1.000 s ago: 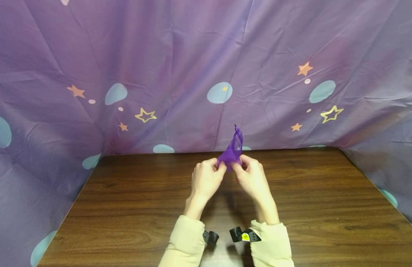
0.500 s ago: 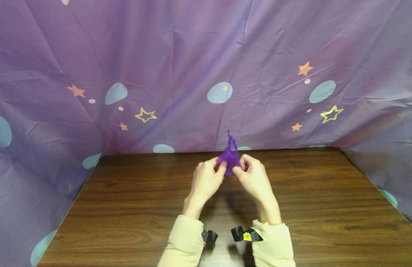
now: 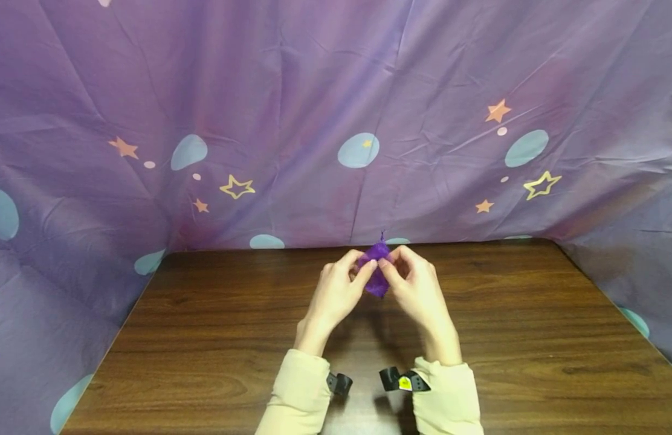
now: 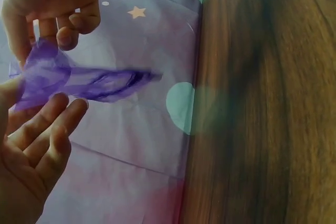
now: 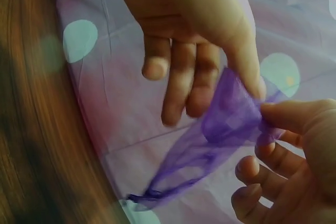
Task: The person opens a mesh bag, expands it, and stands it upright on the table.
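Observation:
A small sheer purple organza pouch (image 3: pixel 378 283) is held up between both hands above the table. My left hand (image 3: pixel 337 289) pinches its left side between thumb and forefinger, and my right hand (image 3: pixel 421 292) pinches the right side. The two thumb tips nearly meet over the fabric. In the right wrist view the pouch (image 5: pixel 231 114) is gathered at the fingertips and narrows to a dark cord end (image 5: pixel 137 199). The other fingers of both hands curl loosely. Folded fabric hides whether the pouch contains anything.
Beneath the hands stretches a brown wood-grain table (image 3: pixel 222 326). A purple curtain (image 3: pixel 292 121) printed with stars and ovals stands behind it and along both sides. Black wrist mounts (image 3: pixel 390 379) sit at the cream sleeves (image 3: pixel 443 396).
The pouch's cord end has dropped lower, and more fabric now hangs below the thumbs. Both hands have drawn closer together, their thumb tips rising slightly.

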`<state>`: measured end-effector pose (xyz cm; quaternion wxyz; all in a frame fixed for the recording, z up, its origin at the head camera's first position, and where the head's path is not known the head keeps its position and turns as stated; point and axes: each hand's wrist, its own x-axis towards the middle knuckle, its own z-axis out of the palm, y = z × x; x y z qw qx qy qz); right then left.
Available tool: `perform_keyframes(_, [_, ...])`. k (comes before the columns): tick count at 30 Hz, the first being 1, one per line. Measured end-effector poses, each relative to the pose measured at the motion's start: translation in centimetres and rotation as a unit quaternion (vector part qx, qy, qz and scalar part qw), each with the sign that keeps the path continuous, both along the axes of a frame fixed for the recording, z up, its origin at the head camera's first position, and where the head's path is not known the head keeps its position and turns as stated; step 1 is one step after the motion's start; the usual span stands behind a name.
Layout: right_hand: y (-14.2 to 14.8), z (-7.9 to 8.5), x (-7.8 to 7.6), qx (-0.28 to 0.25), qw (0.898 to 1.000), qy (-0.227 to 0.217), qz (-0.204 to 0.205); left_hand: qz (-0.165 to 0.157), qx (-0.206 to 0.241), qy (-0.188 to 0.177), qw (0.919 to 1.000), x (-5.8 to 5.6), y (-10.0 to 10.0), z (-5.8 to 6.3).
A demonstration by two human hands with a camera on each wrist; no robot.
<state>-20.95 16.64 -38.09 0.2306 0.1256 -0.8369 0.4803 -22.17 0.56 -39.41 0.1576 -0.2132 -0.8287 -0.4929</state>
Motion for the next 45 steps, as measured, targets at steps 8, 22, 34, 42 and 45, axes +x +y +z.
perform_keyframes(8, [0.3,0.1,0.1,0.01,1.0,0.019,-0.015,0.036,0.067,0.023,0.9968,-0.1,-0.3,0.1])
perform_keyframes(22, [0.1,0.3,0.2,-0.007,0.998,0.012,-0.065,0.077,0.047,0.049,0.9947,-0.2,-0.4,0.2])
perform_keyframes(34, [0.4,0.2,0.2,0.025,0.999,-0.018,-0.009,0.047,-0.087,0.126,0.987,-0.1,-1.1,0.3])
perform_keyframes(42, [-0.2,-0.1,0.5,0.077,0.98,-0.167,0.08,0.112,0.019,0.188,0.9755,-0.5,-0.9,-0.1])
perform_keyframes(45, [-0.8,-0.2,0.6,0.063,0.968,-0.214,0.113,0.116,0.047,0.208,0.97,-0.6,-0.7,-0.2])
